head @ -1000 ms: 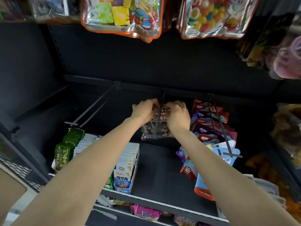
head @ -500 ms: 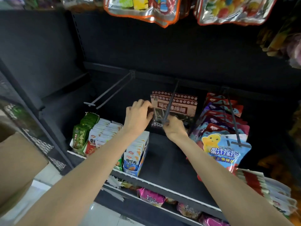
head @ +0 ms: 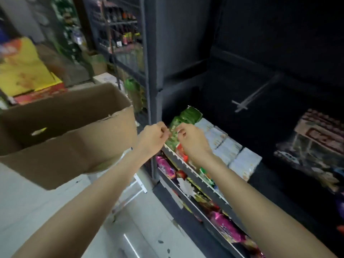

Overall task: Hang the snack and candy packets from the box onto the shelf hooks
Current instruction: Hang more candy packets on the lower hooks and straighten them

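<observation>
Both hands, the left hand (head: 154, 135) and right hand (head: 189, 138), having left the brown hanging packet (head: 316, 135) on its hook far right of the cardboard box (head: 74, 131), are now hovering close together just right of that box, fingers curled, seemingly holding nothing.
</observation>
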{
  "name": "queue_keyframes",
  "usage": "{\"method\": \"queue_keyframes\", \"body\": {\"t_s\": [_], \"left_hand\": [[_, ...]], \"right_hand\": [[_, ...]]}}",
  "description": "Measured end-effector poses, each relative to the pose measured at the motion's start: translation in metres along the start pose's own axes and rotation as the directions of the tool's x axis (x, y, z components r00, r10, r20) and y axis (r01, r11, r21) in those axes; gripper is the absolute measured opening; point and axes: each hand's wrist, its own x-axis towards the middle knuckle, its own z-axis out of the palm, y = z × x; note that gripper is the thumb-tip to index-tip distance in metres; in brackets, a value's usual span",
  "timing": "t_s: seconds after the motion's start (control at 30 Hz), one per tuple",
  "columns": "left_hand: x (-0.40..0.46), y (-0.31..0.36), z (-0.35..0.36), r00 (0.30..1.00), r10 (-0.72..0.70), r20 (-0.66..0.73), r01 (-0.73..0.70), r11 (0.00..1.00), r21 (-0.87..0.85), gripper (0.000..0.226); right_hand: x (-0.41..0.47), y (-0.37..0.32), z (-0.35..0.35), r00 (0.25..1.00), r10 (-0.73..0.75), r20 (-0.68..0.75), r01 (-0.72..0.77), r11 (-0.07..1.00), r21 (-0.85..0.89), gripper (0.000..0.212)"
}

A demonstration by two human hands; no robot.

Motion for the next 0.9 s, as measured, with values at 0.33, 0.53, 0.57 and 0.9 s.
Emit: {"method": "queue_keyframes", "body": {"t_s": [0.33, 0.53, 0.57, 0.9], "left_hand": [[0.024, -0.208, -0.158, 0.879, -0.408, -0.246, 0.394, 0.913, -0.106, 0.008], [0.054, -0.321, -0.174, 0.823, -0.568, -0.002, 0.566, 0.819, 0.094, 0.009], [0.062, -0.336, -0.171, 0.802, -0.595, 0.051, 0.586, 0.801, 0.127, 0.009], [0.110, -0.421, -0.126, 0.496, -0.770, 0.401, 0.729, 0.621, 0.289, 0.058]], "right_hand": [[0.121, -0.187, 0.139, 0.938, -0.330, 0.106, 0.325, 0.944, 0.064, 0.026], [0.204, -0.233, 0.218, 0.771, -0.165, 0.616, 0.350, 0.917, -0.192, 0.031], [0.218, -0.235, 0.232, 0.737, -0.135, 0.662, 0.369, 0.901, -0.228, 0.032], [0.314, -0.217, 0.334, 0.490, 0.111, 0.865, 0.453, 0.815, -0.361, 0.063]]}}
